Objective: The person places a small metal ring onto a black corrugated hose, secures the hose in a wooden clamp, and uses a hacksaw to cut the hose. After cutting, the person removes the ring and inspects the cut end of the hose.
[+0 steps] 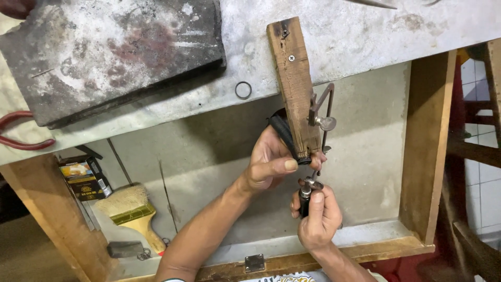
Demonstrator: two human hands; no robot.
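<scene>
Thin steel, the jeweller's saw frame [322, 122] looks light and stiff, its blade fragile; the dark handle is the safe hold. It stands at 3 o'clock of the wooden bench pin [293, 83]. Right hand [318, 219] fingers wrap the handle; left hand [269, 162] fingers pinch something small, unclear, against the pin's tip.

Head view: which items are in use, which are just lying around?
In use: left hand at the wooden peg; right hand gripping the saw frame by its handle.

Lying about: metal ring, dark slab, red pliers, brush, small box.
</scene>
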